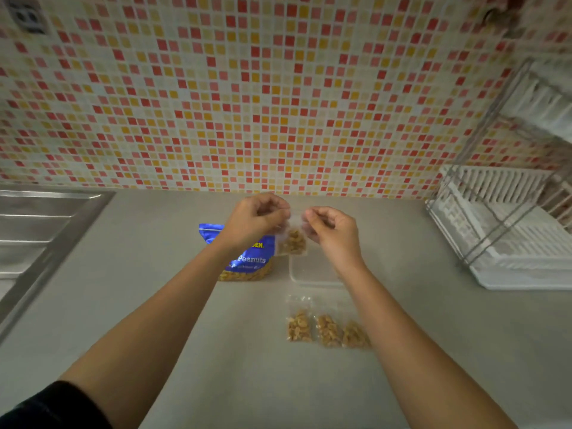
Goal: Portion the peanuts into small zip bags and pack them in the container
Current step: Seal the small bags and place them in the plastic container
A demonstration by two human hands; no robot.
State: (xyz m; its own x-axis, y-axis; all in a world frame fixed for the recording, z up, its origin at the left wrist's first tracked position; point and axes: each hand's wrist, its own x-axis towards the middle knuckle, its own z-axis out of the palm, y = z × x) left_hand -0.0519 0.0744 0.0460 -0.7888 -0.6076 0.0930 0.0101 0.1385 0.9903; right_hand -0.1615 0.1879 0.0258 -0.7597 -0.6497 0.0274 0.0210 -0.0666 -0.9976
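Note:
A small clear zip bag (293, 241) with peanuts in its lower half hangs in the air above the counter. My left hand (253, 219) pinches its top left corner and my right hand (329, 229) pinches its top right corner. Behind my left forearm stands the blue peanut bag (247, 261), upright, with peanuts showing through its clear bottom. A clear plastic container (312, 269) sits right of it, under the hanging bag, and looks empty. Three filled small zip bags (328, 328) lie side by side on the counter nearer to me, the rightmost partly hidden by my right forearm.
A steel sink with drainboard (40, 230) fills the left edge. A white dish rack in a wire frame (507, 230) stands at the right. The mosaic tile wall (247, 103) rises behind the grey counter (247, 351).

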